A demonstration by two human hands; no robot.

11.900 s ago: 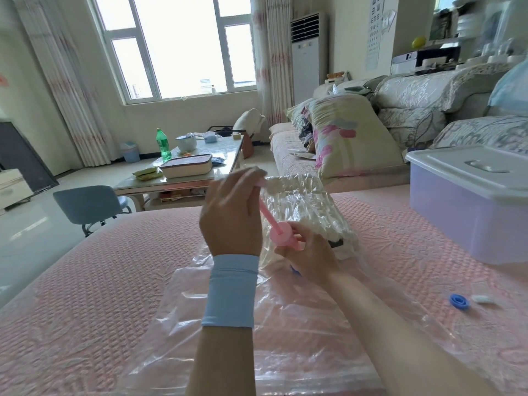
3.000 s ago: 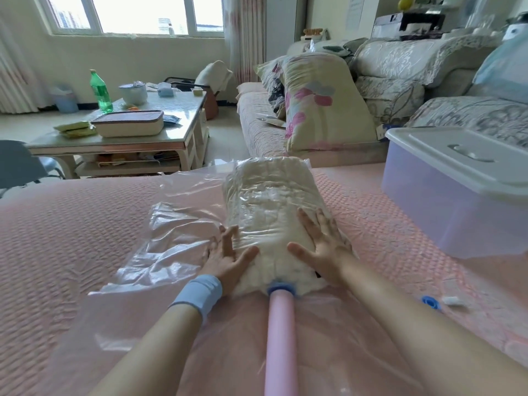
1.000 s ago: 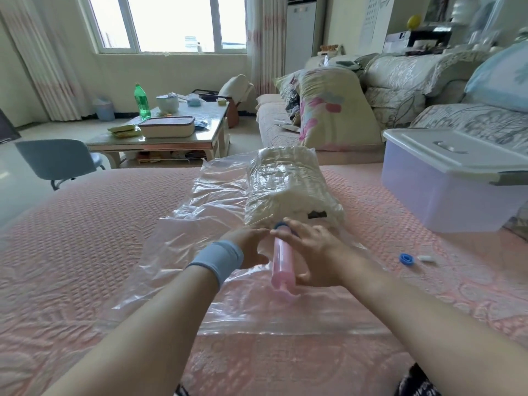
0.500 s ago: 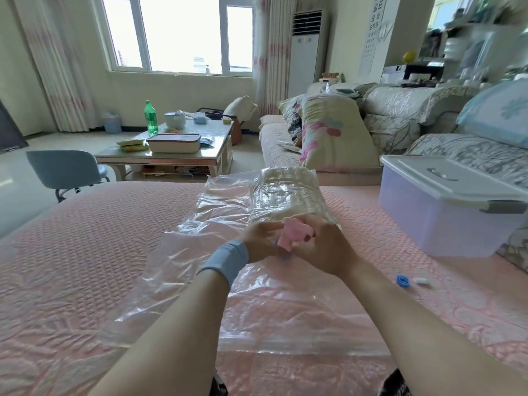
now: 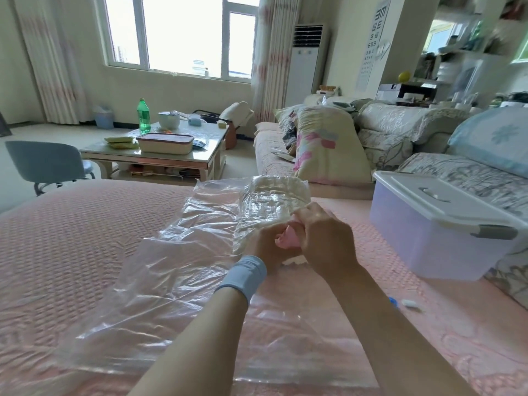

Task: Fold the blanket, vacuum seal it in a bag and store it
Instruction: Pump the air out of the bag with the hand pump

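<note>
A clear vacuum bag [image 5: 183, 284] lies flat on the pink bed cover. Inside it, at the far end, sits the rolled white blanket [image 5: 274, 201], pressed tight by the plastic. The pink hand pump [image 5: 287, 238] stands at the near end of the blanket roll, mostly hidden between my hands. My left hand [image 5: 267, 244], with a light blue wristband, is closed around the pump from the left. My right hand [image 5: 323, 238] grips it from the right and above.
A lidded translucent storage box [image 5: 434, 224] stands on the bed at the right. A small blue cap [image 5: 393, 300] and a white piece [image 5: 411, 303] lie near my right forearm. Sofa with pillows behind, coffee table [image 5: 160, 155] and grey chair [image 5: 45, 161] at the left.
The pump went from lying flat along the bag to being raised upright at the blanket's near end, and both hands closed around its top. My view lifted.
</note>
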